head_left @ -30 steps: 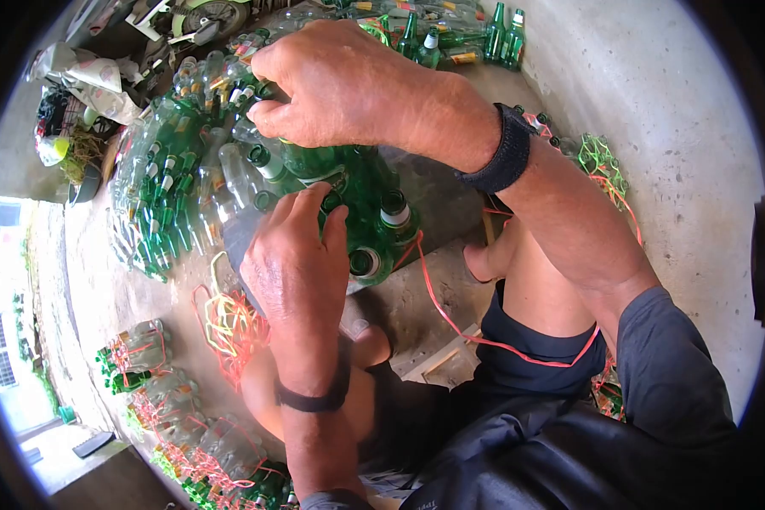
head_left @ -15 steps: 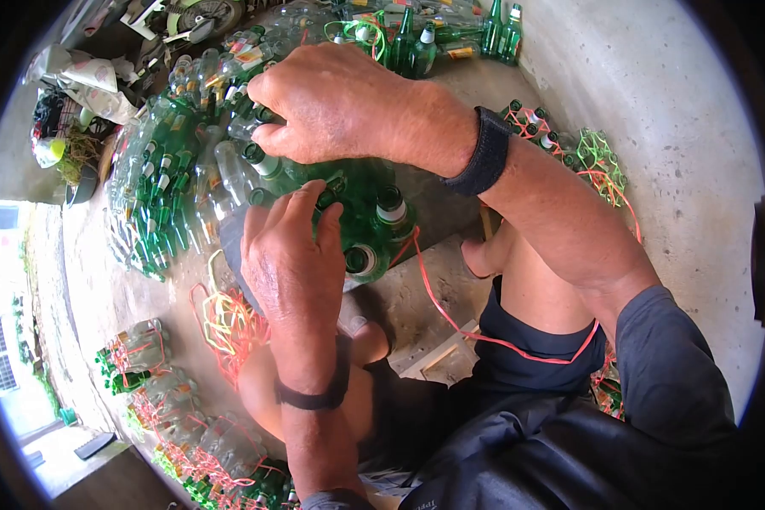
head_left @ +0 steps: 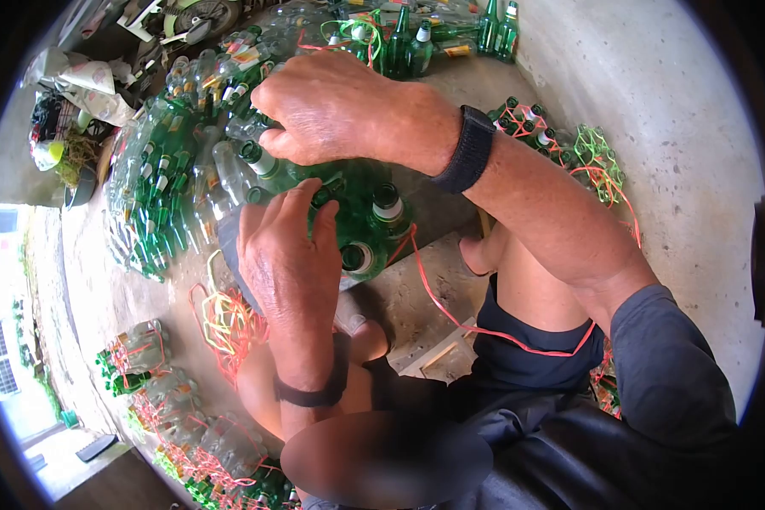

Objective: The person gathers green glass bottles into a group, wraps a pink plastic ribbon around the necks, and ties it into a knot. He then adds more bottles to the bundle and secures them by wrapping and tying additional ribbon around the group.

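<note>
My left hand (head_left: 285, 255) is curled over the cluster of upright green bottles, its thumb and index finger on either side of a green bottle neck (head_left: 321, 197). Above it, my right hand (head_left: 319, 106) is closed at a bottle (head_left: 245, 129), with the neck mostly hidden by the fingers. Between the hands stands a green bottle with a white neck label (head_left: 257, 158). Two more green bottles, one (head_left: 388, 204) and a nearer one (head_left: 359, 257), stand right of my left hand. A red plastic strip (head_left: 433, 299) runs from the cluster across my leg.
Loose green and clear bottles (head_left: 157, 174) are heaped at the left and back. Tied bundles (head_left: 157, 395) lie at the lower left, and another (head_left: 527, 119) by the wall (head_left: 680, 170). Tangled red and yellow strips (head_left: 229, 327) lie on the floor.
Both hands have stayed nearly in place. My right forearm and its wristband have shifted slightly left, and the view has moved a little.
</note>
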Tool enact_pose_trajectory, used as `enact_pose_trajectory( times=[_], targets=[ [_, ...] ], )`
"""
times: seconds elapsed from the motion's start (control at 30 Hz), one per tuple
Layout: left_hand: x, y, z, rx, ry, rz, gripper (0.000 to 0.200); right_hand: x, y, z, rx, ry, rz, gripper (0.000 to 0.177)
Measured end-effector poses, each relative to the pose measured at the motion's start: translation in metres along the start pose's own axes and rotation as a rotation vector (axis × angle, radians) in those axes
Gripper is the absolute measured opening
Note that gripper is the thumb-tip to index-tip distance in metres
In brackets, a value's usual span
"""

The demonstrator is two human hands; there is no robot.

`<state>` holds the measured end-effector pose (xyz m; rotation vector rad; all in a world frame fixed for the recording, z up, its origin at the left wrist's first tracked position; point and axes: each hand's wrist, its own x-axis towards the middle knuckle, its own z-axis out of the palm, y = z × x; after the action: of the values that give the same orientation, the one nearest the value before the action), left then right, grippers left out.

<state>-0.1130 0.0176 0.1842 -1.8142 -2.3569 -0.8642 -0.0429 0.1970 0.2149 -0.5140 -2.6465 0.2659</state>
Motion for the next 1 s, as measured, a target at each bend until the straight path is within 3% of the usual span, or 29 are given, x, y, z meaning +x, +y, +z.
enact_pose_trajectory(
  times=[0.47,0.8,1.0],
  targets=[
    [-0.001,-0.001,0.001,0.008,0.012,-0.014,0.030,0.000,-0.005,0.009,0.021,0.017,0.014,0.026],
    [-0.001,-0.007,0.007,-0.048,0.015,-0.044,0.028,-0.013,0.010,0.035,-0.008,-0.211,0.056,0.032],
    [-0.002,-0.009,0.011,-0.126,-0.020,-0.091,0.029,-0.013,0.013,0.042,-0.030,-0.189,0.035,0.033]
  ],
)
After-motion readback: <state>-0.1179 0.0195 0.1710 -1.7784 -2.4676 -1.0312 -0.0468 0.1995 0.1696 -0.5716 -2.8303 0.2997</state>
